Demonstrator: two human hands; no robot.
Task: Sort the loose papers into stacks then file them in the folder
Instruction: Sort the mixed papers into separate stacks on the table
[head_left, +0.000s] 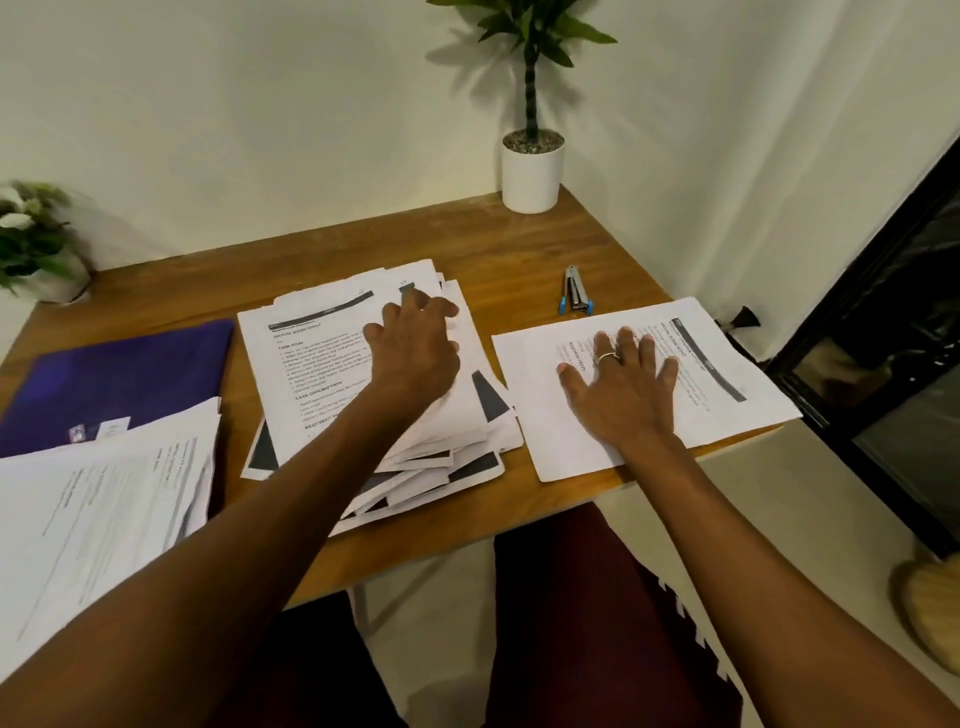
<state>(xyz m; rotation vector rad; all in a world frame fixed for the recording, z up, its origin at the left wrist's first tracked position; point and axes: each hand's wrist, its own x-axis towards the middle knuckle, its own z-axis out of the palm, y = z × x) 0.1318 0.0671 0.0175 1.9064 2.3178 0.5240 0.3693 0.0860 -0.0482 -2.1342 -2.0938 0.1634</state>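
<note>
While the fingers (418, 304) of the left hand (415, 348) curl onto the top sheets of the loose pile (317, 364), pinching 1 or not I cannot tell, the right hand (618, 384) lies flat with straight, spread fingers (631, 340), pressing a sorted stack (566, 447) just right of that pile. Sorting is the step in hand, I judge. The next move calls for peeling 1 sheet free without dragging its neighbours, and filing comes later, with the purple folder (119, 374) left of the pile.
</note>
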